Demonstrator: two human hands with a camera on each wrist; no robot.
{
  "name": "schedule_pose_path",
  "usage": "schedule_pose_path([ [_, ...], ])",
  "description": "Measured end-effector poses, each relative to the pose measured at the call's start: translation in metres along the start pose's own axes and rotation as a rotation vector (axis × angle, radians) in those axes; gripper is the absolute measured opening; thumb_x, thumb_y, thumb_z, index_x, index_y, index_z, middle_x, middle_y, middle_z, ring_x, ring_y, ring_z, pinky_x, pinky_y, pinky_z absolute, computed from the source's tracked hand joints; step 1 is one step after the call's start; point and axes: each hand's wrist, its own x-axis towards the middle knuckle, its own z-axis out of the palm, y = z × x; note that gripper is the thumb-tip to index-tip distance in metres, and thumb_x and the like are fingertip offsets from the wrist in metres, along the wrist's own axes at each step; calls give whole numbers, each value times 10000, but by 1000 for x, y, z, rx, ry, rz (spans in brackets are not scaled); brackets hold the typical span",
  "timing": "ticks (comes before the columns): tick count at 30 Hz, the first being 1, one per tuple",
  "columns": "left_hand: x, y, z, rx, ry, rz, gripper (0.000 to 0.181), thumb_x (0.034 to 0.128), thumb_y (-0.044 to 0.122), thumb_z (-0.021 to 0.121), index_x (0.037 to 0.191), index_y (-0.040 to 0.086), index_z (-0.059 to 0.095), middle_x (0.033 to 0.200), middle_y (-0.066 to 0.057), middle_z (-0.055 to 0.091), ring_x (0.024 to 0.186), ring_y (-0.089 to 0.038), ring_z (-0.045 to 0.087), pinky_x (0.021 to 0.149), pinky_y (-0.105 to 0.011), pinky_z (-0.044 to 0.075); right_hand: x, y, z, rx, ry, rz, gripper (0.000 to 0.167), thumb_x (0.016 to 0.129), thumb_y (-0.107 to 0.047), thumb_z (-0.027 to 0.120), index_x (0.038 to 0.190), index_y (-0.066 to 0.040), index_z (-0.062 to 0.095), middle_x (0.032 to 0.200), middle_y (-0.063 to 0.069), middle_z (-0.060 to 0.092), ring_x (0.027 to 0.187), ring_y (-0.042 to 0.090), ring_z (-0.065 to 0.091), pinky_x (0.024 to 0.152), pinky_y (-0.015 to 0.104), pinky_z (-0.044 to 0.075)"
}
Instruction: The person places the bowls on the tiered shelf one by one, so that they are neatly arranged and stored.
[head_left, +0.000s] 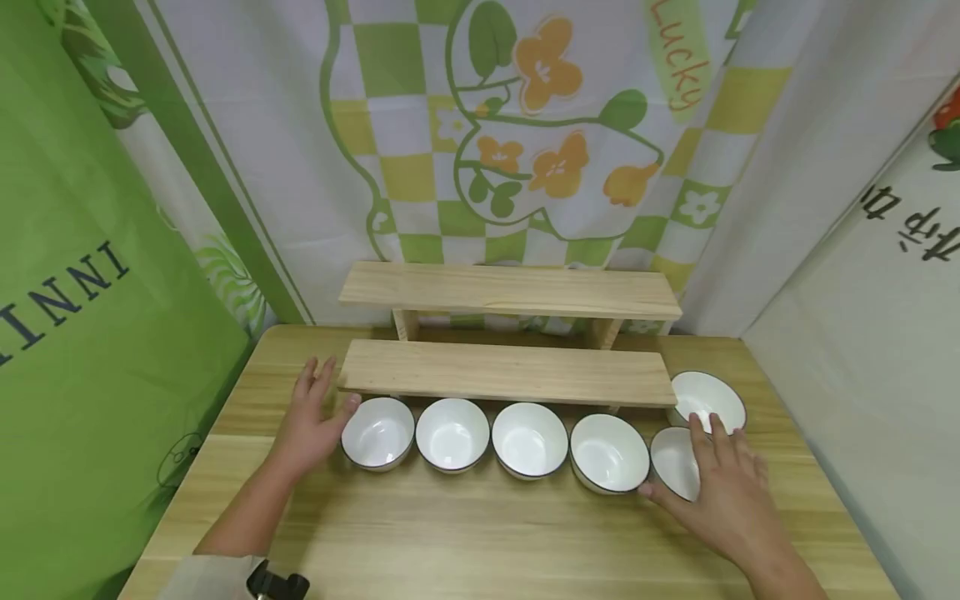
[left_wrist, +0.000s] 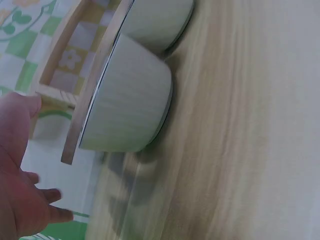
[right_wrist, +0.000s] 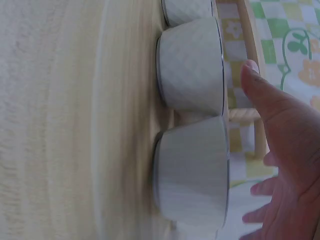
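Note:
Several white bowls with dark rims stand in a row on the table. By the leftmost bowl (head_left: 378, 433), my left hand (head_left: 306, 429) has its fingers spread, the thumb close to the rim; I cannot tell if it touches. At the other end, my right hand (head_left: 726, 493) hovers with spread fingers over the row's last bowl (head_left: 671, 458), partly hiding it. Its thumb is near the neighbouring bowl (head_left: 609, 452). Another bowl (head_left: 708, 398) stands behind, beyond the right fingertips. The right wrist view shows a bowl (right_wrist: 192, 172) upright beside the hand, nothing in its grasp.
A two-level wooden shelf (head_left: 510, 372) stands directly behind the bowls, its upper board (head_left: 510, 289) further back. Behind it hangs a patterned curtain (head_left: 420, 167). A green cloth (head_left: 90, 375) borders the table (head_left: 480, 542) on the left, a pale printed one (head_left: 870, 333) on the right.

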Motion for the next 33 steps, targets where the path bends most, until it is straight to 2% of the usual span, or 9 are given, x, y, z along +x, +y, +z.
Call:
schedule_pose_path([
  [3,10,-5,-2,-82,-14,-67,780,1054,508,563,1672,187,212,1675,-261,174,1448,-556,312,1086,-756,328,-2,6,3,58,35,-9,1293,765,-662,833,1663,-56,128,1646,343,169,1428,657,189,1154,762,112],
  [6,16,-10,-1,-164,-20,-120,758,1044,520,579,1661,208,266,1638,-252,303,1397,-500,442,1080,-663,420,-3,13,5,95,52,-1,1330,724,-631,882,1668,-75,128,1634,339,202,1381,653,266,1098,768,226],
  [11,26,-17,7,-243,7,-155,704,1020,534,616,1617,235,392,1557,-235,460,1308,-434,569,1022,-541,519,-5,20,8,131,58,27,1348,689,-584,926,1666,-75,148,1613,330,247,1357,625,316,984,775,341],
  [16,32,-23,12,-273,49,-185,635,999,559,638,1543,252,523,1510,-191,527,1305,-406,579,1029,-529,519,-6,26,12,161,67,31,1334,664,-553,953,1647,-39,210,1573,337,308,1326,616,355,956,764,370],
  [23,39,-30,21,-280,82,-199,566,1002,526,654,1471,212,610,1506,-133,548,1344,-353,559,1036,-495,525,-8,35,20,201,64,37,1353,658,-533,964,1642,-15,193,1551,348,323,1298,616,387,953,764,379],
  [33,38,-31,26,-329,141,-231,496,991,463,704,1387,165,685,1466,-105,595,1305,-317,559,1056,-472,496,-9,41,27,223,59,87,1273,665,-490,973,1602,19,279,1502,358,332,1241,573,428,897,700,416],
])
